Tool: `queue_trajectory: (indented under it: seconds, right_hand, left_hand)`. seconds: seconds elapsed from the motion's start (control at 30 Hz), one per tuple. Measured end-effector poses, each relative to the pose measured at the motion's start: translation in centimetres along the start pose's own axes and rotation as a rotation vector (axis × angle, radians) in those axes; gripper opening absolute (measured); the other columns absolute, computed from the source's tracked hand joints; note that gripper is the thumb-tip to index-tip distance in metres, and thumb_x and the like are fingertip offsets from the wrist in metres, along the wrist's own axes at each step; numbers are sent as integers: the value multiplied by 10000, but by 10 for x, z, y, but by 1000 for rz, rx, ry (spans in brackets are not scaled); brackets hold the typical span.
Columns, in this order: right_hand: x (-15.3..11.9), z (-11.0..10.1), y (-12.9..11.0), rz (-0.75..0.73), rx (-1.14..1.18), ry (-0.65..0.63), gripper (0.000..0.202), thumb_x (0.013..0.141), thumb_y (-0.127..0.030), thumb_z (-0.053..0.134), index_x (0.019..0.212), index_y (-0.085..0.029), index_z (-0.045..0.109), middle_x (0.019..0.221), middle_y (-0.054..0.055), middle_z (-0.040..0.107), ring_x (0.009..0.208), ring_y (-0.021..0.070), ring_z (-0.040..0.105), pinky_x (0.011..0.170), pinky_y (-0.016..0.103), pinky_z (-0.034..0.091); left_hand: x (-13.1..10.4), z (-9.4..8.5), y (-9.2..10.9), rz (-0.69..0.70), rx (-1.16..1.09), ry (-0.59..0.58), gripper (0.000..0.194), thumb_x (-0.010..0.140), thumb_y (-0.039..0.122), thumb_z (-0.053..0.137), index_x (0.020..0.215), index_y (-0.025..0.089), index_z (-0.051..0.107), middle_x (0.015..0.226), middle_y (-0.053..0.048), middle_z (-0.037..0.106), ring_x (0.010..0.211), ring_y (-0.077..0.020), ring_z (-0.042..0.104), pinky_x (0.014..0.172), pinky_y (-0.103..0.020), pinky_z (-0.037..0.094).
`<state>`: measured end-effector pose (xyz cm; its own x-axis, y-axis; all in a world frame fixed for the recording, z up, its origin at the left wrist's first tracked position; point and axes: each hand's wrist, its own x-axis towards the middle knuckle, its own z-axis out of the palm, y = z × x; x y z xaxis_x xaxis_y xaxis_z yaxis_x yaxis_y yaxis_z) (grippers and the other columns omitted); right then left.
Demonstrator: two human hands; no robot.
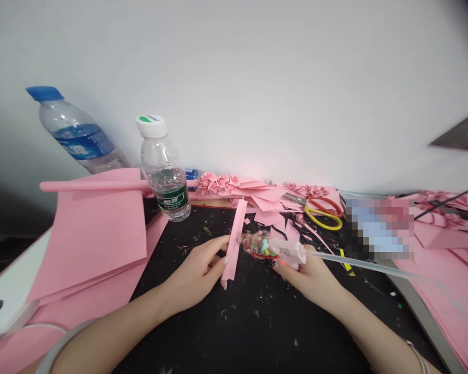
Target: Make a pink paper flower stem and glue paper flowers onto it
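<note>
My left hand (pixel 206 267) pinches a narrow folded pink paper strip (pixel 235 241) that stands nearly upright in the picture over the black work surface. In my right hand (pixel 310 275) is a glue gun (pixel 288 251), its front end crusted with brown, red and coloured bits. The gun's tip is at the strip's right edge, around the middle of its length; whether they touch is hard to tell. A translucent glue stick (pixel 359 264) runs out of the gun's back toward the right.
Two water bottles, one white-capped (pixel 166 171) and one blue-capped (pixel 80 135), stand at the back left. Pink sheets (pixel 97 228) lie left. Behind are paper roses (pixel 218 183), scraps and yellow-orange scissors (pixel 323 218). A blurred-out item (pixel 378 226) is at right.
</note>
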<state>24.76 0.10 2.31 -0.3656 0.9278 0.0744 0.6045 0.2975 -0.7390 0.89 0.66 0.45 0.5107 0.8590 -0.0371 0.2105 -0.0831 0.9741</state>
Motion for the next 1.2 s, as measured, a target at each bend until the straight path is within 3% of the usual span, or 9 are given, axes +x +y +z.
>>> queue_trajectory:
  seconds: [0.13,0.3,0.5,0.7,0.9,1.07,1.2]
  right_hand:
    - [-1,-2,4,42,10,61,258,828,-247,457,589,-199,372,500,-50,354,451,83,323,418,212,254]
    - [-1,-4,1,39,55,-62,271,817,-238,475,570,-197,372,492,-55,348,437,76,315,406,208,253]
    - [-1,-5,4,87,72,61,191,817,-242,471,638,-197,426,514,-44,424,453,92,378,421,212,300]
    - [-2,-5,7,70,116,-77,204,812,-232,490,620,-194,430,513,-47,417,452,85,371,418,208,298]
    - [-1,-5,10,137,160,35,175,826,-262,480,667,-191,462,502,-43,463,444,95,402,421,215,318]
    - [-1,-4,8,84,113,-11,232,818,-255,480,602,-196,418,498,-42,429,448,92,385,423,217,305]
    - [0,-3,6,70,59,29,233,815,-243,474,599,-197,402,509,-40,411,457,93,372,425,216,299]
  left_hand:
    - [0,1,0,-6,-19,-17,388,900,141,380,1269,231,456,924,-4,577,626,-96,584,592,-220,508]
    - [0,0,0,-17,-4,-9,410,892,147,382,1289,229,439,994,-24,578,623,-96,585,600,-230,513]
    - [1,0,2,-11,-8,-17,387,890,142,380,1257,224,470,952,-17,585,637,-101,583,587,-216,503]
    - [0,0,1,-21,3,-9,399,890,153,388,1276,231,455,974,-23,584,642,-104,586,591,-221,504]
    - [0,-1,0,-19,30,-7,396,889,153,395,1270,234,465,970,-25,597,702,-125,608,625,-229,501]
    - [0,0,1,-27,31,-22,394,889,157,390,1266,242,466,997,-23,599,701,-121,601,626,-230,499]
    - [0,-1,2,-26,49,-44,397,889,155,378,1270,227,463,999,-36,588,755,-139,606,649,-240,503]
